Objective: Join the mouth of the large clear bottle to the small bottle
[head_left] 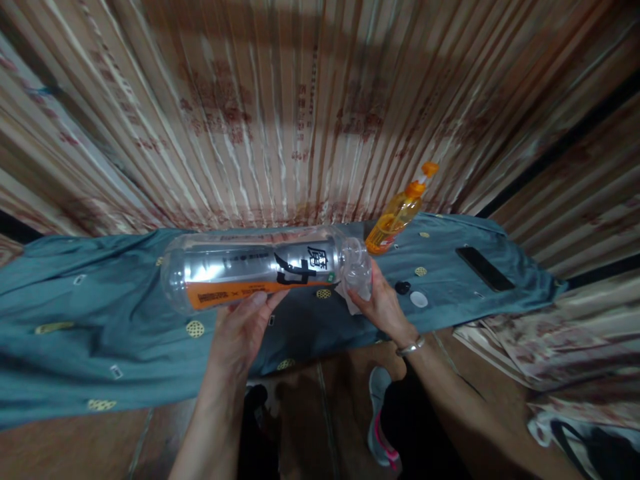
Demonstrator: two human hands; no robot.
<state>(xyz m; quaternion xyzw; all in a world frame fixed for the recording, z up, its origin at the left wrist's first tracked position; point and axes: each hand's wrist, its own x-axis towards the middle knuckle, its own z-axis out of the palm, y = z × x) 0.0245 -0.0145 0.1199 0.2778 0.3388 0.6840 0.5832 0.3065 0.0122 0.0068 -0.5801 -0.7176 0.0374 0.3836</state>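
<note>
A large clear plastic bottle (250,263) with a silver and orange label lies sideways in the air above the cloth-covered surface. My left hand (245,327) grips it from below, thumb on the orange band. At its neck end, my right hand (383,300) is closed on a clear, crumpled-looking plastic piece (359,275). Whether that piece is joined to the bottle, I cannot tell. Just beyond my right hand stands a pump bottle (393,223) of orange liquid with an orange top. A small black cap (403,287) and a white disc (419,299) lie to the right.
A black phone (484,269) rests on the teal patterned cloth (125,293) toward the right. Patterned curtains (270,120) hang close behind and at the sides. Below are the tiled floor and a shoe (380,413); a bag (580,440) sits at lower right.
</note>
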